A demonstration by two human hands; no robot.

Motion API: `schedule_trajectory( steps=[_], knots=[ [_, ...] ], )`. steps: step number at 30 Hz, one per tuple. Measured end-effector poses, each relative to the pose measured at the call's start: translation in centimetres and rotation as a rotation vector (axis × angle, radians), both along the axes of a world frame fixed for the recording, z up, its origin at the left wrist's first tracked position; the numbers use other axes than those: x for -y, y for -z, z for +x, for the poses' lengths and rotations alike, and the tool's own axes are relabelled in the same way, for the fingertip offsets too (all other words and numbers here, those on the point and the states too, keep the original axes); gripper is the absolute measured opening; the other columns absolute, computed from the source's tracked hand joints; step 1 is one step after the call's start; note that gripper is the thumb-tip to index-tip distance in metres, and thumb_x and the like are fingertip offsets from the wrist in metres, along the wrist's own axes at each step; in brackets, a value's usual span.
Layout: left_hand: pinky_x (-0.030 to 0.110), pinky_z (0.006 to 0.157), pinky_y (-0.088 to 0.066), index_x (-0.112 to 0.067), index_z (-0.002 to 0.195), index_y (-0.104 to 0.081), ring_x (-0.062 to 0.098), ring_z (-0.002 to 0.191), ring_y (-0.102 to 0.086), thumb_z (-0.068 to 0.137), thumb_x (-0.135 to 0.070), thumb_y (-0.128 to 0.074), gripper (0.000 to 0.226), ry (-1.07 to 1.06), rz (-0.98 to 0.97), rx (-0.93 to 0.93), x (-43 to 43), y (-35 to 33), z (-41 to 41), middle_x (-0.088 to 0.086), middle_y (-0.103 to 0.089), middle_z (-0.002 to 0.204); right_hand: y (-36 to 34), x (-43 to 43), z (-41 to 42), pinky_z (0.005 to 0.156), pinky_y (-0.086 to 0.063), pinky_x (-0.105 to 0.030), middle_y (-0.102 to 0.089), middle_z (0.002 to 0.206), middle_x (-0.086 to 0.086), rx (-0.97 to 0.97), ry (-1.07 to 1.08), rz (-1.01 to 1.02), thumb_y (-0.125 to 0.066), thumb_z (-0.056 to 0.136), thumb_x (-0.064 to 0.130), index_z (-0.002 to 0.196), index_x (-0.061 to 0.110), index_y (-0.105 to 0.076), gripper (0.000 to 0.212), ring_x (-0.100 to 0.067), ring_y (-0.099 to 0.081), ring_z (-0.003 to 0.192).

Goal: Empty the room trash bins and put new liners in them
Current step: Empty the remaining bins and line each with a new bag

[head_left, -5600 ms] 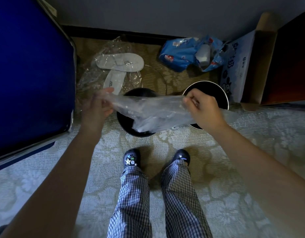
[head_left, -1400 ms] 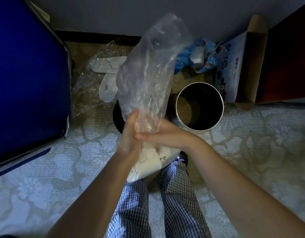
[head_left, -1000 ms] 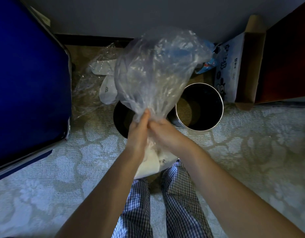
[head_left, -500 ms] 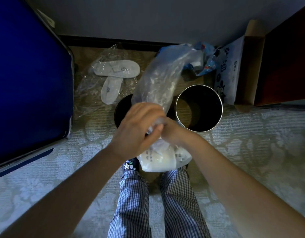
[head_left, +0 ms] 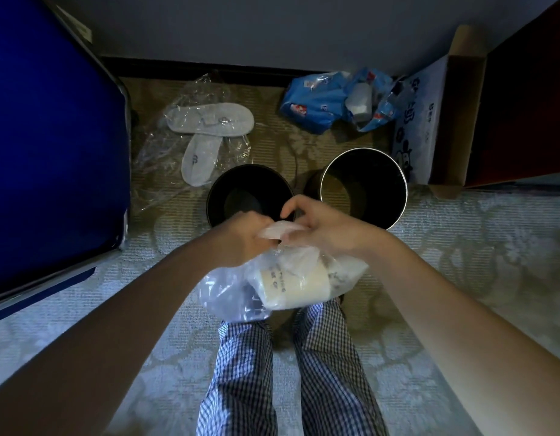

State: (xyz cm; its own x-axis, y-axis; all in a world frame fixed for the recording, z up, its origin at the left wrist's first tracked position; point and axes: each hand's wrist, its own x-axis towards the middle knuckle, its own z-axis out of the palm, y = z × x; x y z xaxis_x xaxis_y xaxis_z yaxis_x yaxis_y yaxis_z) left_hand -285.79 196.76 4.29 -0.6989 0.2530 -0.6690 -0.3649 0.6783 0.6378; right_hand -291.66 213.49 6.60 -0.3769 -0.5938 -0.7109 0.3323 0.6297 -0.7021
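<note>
Blue case (head_left: 52, 136): stood along the left edge, close beside the black bin (head_left: 250, 176).
Carpet (head_left: 477, 262): open floor seen to the right.
Black bin, steel-rimmed bin (head_left: 389, 184): set side by side, mouths upward.
Clear bag (head_left: 228, 294): hung just below both hands, paper cup (head_left: 294, 284) inside.
Left hand (head_left: 241, 240), right hand (head_left: 326, 228): fingers curled, bag's gathered neck pinched between them.

Clear crinkled plastic bag (head_left: 231, 294), shiny metal-rimmed bin (head_left: 363, 187), matt black bin (head_left: 250, 193), patterned carpet (head_left: 461, 247).
</note>
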Motion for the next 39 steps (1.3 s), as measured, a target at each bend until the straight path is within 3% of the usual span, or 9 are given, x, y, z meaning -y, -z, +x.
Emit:
schedule_trajectory(
  steps=[5, 12, 14, 20, 23, 26, 32, 36, 39],
  knots=[
    [0.024, 0.060, -0.037, -0.029, 0.057, -0.063, 0.007, 0.057, -0.047, 0.087, -0.025, -0.062, 0.030, -0.069, 0.166, 0.294, 1.3, -0.9, -0.9, -0.009, -0.052, 0.058, 0.6, -1.4, 0.8, 0.062, -0.041, -0.038, -0.043, 0.072, 0.005, -0.433, -0.066, -0.119, -0.050, 0.084, -0.006, 0.083, 0.027, -0.036, 0.036, -0.012, -0.042, 0.063],
    [0.015, 0.048, -0.033, -0.024, 0.047, -0.051, 0.002, 0.043, -0.035, 0.068, -0.031, -0.065, 0.026, -0.440, 0.647, 0.577, 3.4, -1.3, -1.3, -0.009, -0.038, 0.050, 2.2, -2.2, 2.2, 0.070, -0.049, -0.036, -0.061, 0.085, -0.005, -1.111, -0.514, -0.013, -0.069, 0.070, 0.000, 0.095, 0.014, -0.069, 0.029, -0.026, -0.062, 0.080],
    [0.019, 0.052, -0.035, -0.024, 0.047, -0.057, 0.003, 0.045, -0.042, 0.070, -0.033, -0.061, 0.025, -0.457, 0.499, 0.444, 2.4, -1.5, -1.1, -0.010, -0.045, 0.049, 2.0, -1.5, 2.7, 0.073, -0.047, -0.037, -0.063, 0.092, -0.006, -0.885, -0.318, 0.058, -0.054, 0.090, 0.017, 0.105, 0.015, -0.068, 0.021, -0.025, -0.060, 0.088],
    [0.036, 0.064, -0.045, -0.007, 0.089, -0.063, 0.026, 0.070, -0.061, 0.076, -0.039, -0.047, 0.038, -0.180, 0.059, 0.004, -1.4, -2.4, 0.0, 0.005, -0.060, 0.071, -0.1, 2.1, 2.6, 0.084, -0.043, -0.017, -0.060, 0.113, -0.004, 0.440, 0.577, 0.099, -0.026, 0.101, 0.048, 0.116, 0.014, -0.059, 0.050, -0.012, -0.053, 0.104],
    [0.035, 0.071, -0.046, -0.018, 0.122, -0.052, 0.031, 0.093, -0.063, 0.093, -0.034, -0.045, 0.034, 0.169, -0.455, -0.244, -2.1, -3.0, 0.4, 0.007, -0.063, 0.101, 0.6, 2.9, 2.9, 0.100, -0.040, -0.032, -0.061, 0.117, -0.002, 0.529, 0.658, 0.112, -0.034, 0.099, 0.049, 0.113, 0.020, -0.057, 0.040, -0.018, -0.056, 0.114],
    [0.031, 0.066, -0.041, -0.019, 0.129, -0.045, 0.026, 0.102, -0.062, 0.097, -0.031, -0.045, 0.035, 0.334, -0.642, -0.375, -2.8, -2.6, 1.0, 0.004, -0.055, 0.117, 1.1, 2.9, 2.8, 0.107, -0.037, -0.035, -0.061, 0.107, 0.001, 0.559, 0.833, 0.102, -0.051, 0.096, 0.038, 0.118, 0.019, -0.056, 0.030, -0.019, -0.053, 0.116],
    [0.035, 0.071, -0.041, -0.015, 0.099, -0.054, 0.034, 0.094, -0.060, 0.095, -0.029, -0.051, 0.015, -0.043, -0.419, -0.057, -0.5, -1.2, 0.7, 0.012, -0.061, 0.098, 1.0, 1.8, 1.3, 0.096, -0.039, -0.028, -0.053, 0.090, 0.000, 0.588, 1.024, 0.023, -0.043, 0.100, 0.026, 0.080, 0.022, -0.063, 0.029, -0.015, -0.044, 0.096],
    [0.027, 0.053, -0.036, -0.020, 0.077, -0.057, 0.018, 0.058, -0.049, 0.091, -0.015, -0.059, 0.014, -0.384, 0.010, 0.186, 1.4, -0.1, 0.4, 0.005, -0.053, 0.069, 1.4, 0.6, 0.6, 0.088, -0.046, -0.033, -0.051, 0.105, -0.002, 0.565, 0.937, 0.134, -0.044, 0.100, 0.036, 0.103, 0.019, -0.064, 0.026, -0.019, -0.049, 0.109],
    [0.029, 0.054, -0.040, -0.024, 0.079, -0.059, 0.020, 0.060, -0.051, 0.090, -0.018, -0.060, 0.013, -0.356, 0.061, 0.204, 2.0, -0.1, 0.7, 0.010, -0.056, 0.072, 1.8, -0.3, 0.4, 0.078, -0.051, -0.035, -0.055, 0.095, -0.003, 0.385, 0.695, 0.384, -0.046, 0.099, 0.039, 0.107, 0.016, -0.052, 0.026, -0.020, -0.056, 0.090]
  ],
)
